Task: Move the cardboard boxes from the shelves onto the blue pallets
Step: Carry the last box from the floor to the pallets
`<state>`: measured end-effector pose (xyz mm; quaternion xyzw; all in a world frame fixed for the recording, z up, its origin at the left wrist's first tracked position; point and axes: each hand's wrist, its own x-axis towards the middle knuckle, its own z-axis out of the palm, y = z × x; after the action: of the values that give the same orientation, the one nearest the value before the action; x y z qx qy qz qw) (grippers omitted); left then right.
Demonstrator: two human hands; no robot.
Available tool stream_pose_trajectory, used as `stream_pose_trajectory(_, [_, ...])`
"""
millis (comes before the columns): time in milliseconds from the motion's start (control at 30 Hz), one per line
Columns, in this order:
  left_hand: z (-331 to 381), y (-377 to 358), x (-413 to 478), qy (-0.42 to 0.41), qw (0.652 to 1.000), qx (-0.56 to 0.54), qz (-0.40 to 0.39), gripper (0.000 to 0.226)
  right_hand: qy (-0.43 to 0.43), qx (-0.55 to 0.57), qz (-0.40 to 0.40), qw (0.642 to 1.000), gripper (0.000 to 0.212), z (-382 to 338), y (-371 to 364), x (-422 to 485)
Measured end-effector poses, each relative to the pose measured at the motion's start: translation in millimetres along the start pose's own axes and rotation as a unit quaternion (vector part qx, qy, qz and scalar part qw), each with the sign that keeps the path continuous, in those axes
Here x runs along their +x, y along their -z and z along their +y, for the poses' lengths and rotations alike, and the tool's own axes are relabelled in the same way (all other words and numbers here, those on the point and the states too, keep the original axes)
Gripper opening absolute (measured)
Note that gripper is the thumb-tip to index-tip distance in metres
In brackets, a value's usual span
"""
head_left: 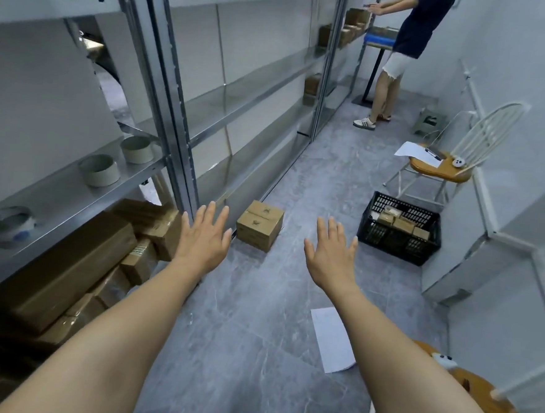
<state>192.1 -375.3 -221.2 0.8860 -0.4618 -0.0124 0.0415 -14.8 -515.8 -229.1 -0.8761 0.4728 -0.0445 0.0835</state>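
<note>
Left hand [203,237] and right hand [330,255] are empty, fingers spread; the cardboard box [259,225] beyond and between the fingertips could slip if gripped on one side only

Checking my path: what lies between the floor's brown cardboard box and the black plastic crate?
Head view: bare grey floor, partly hidden behind the right hand. Nothing else shows there.
</note>
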Motion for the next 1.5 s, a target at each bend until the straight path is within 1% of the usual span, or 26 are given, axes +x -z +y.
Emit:
stream_pose_trajectory(233, [30.3,-14.4,97.4,-0.023,1.000,0.012,-0.012,0.057,-0.015,-0.012,-0.007,1.000,0.061,30.5,-0.1,94.0])
stream_pose_trajectory(500, [49.1,-17.7,258.2,-0.031,0.999,0.001,-0.012,0.057,-0.034,-0.009,0.008,0.999,0.060,47.0,13.6,238.9])
stream_pose_trajectory(600, [53.9,-13.3,314.5,-0.034,0.999,0.012,-0.011,0.057,-0.036,-0.007,0.016,0.999,0.061,49.9,18.9,291.8])
stream_pose_trajectory(833, [69.0,-14.0,420.1,-0.030,0.999,0.018,-0.021,0.056,-0.040,-0.004,0.004,0.999,0.061,65.7,21.7,395.7])
stream_pose_trajectory(1067, [84.2,-24.1,521.9,0.004,0.999,0.027,-0.023,0.056,-0.004,0.000,-0.001,1.000,0.061,84.2,17.0,521.1])
stream_pose_trajectory(1333, [117.7,-21.9,643.3,0.093,0.996,0.001,-0.004,0.055,0.081,0.002,-0.013,0.997,0.061,106.1,28.0,674.7])
stream_pose_trajectory(1500, [131.7,-24.3,693.0,0.126,0.992,-0.004,-0.004,0.056,0.128,-0.006,-0.022,0.992,0.060,101.7,27.1,741.9])
